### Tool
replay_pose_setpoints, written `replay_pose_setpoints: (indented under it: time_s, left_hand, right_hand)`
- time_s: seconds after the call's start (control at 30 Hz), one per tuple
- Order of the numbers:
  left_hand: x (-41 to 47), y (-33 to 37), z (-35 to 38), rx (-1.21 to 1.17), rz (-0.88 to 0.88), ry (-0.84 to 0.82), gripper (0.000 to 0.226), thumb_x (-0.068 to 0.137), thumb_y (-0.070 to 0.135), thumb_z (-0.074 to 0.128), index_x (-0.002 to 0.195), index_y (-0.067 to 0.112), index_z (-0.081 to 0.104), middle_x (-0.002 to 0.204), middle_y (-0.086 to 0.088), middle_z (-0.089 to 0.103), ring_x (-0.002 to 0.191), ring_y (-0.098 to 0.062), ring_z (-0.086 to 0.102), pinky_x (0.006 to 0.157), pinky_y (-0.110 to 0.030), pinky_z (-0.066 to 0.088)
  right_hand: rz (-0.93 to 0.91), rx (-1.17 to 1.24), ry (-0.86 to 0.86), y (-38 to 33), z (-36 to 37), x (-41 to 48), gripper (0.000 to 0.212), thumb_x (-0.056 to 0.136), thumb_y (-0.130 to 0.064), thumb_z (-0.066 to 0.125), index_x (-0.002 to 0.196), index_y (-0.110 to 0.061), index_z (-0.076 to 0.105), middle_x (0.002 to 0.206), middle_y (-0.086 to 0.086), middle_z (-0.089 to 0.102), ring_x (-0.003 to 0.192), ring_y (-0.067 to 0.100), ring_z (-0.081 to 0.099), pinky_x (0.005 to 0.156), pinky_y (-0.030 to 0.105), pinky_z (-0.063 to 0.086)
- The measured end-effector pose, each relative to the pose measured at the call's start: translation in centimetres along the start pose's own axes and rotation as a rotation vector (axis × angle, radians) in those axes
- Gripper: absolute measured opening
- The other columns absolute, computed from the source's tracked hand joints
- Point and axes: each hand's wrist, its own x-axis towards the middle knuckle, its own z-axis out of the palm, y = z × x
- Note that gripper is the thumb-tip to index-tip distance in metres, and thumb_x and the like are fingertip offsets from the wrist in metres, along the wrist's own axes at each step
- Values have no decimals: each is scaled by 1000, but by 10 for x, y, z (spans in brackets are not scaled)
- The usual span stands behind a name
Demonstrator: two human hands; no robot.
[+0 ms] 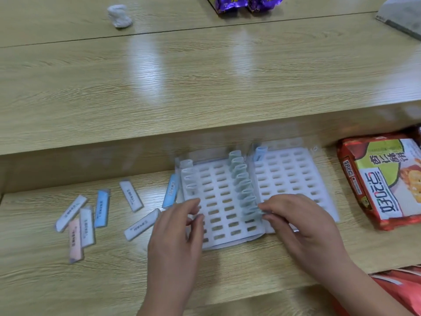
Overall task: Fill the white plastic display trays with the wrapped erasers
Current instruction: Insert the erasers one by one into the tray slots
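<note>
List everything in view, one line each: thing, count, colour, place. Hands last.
White plastic display trays: two, white, side by side on the light wooden desk.
Standing wrapped erasers: count blurred, pale blue and white; one column plus four in the left tray, one in the right.
Loose wrapped erasers: seven; four white, two blue, one pink; desk, left of trays.
Red snack packet: one, right of trays.
Purple foil packets: two, far edge.
White crumpled lump: one, far left.
Left hand: over left tray, holding nothing.
Right hand: pinches the column's nearest eraser.
</note>
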Motion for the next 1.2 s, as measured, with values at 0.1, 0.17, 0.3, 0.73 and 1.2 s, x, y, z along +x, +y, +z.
replay_pose_setpoints:
  time_s: [0.1,0.17,0.3,0.73,1.2]
  left_hand:
    - [4,-15,-7,-43,-42,9,30,87,20,70,114,33,66,104,26,54,92,-1,57,76,-7,45]
    - [5,-18,-6,-76,-63,-2,31,87,20,71,115,33,65,108,26,51,92,-2,57,77,-9,44]
    - [6,-16,-2,-81,-75,-19,36,87,17,72,119,32,65,114,25,42,88,-2,56,75,-12,47]
    - [0,-42,-34,-140,64,-86,30,94,31,56,124,36,58,124,23,46,98,0,61,76,-16,53]
    - [11,-135,-116,262,-303,34,31,82,31,72,113,25,69,113,3,56,85,-23,65,57,-29,42]
  right_hand:
    - [-14,-26,-16,2,2,0,17,95,-24,60,109,-23,70,104,-11,69,95,11,66,79,31,52]
    - [-18,-49,-24,2,3,-1,19,94,-24,62,106,-19,74,102,-9,71,93,14,67,75,34,53]
    - [-41,-132,7,0,8,-6,21,92,-22,63,107,-17,77,99,-6,72,86,17,68,63,35,54]
    - [2,-383,175,-23,12,-8,23,90,-28,65,94,-10,77,100,3,71,87,21,65,82,19,45]
    - [250,-381,-504,-159,163,66,52,99,-32,48,147,-35,28,152,-16,23,104,12,62,73,27,47]
